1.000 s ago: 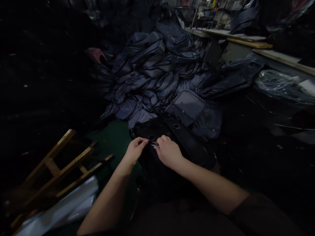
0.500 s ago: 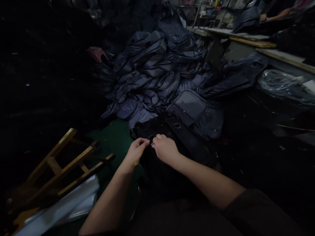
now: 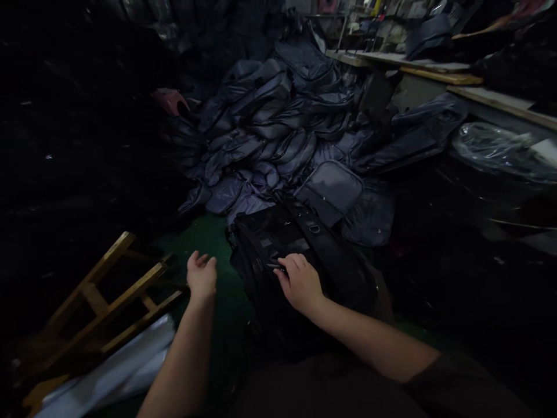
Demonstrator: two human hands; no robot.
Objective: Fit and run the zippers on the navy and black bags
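Observation:
A black backpack [image 3: 282, 232] stands in front of me, with a strap and a small metal ring on its upper side. Over its top, my right hand [image 3: 301, 283] is closed around a small dark pointed tool [image 3: 274, 265] that looks like thread snips; most of it is hidden in the fingers. The tool points left, close to the bag's fabric. Away from the bag on the left, my left hand [image 3: 201, 276] hangs above the green floor, its fingers loosely curled and apart, with nothing visible in it.
Dark blue bags [image 3: 261, 133] lie in a large heap ahead. On the left are a wooden frame [image 3: 108, 302] and a pale plastic roll [image 3: 117, 366]. A workbench [image 3: 491, 98] runs along the right, with clear plastic wrap [image 3: 496, 148] below it. Part of a person's arm shows beyond the bench.
My left hand has moved off the bag to the left and opened. My right hand has shifted slightly right and down, still holding the small tool. More of the bag's top shows.

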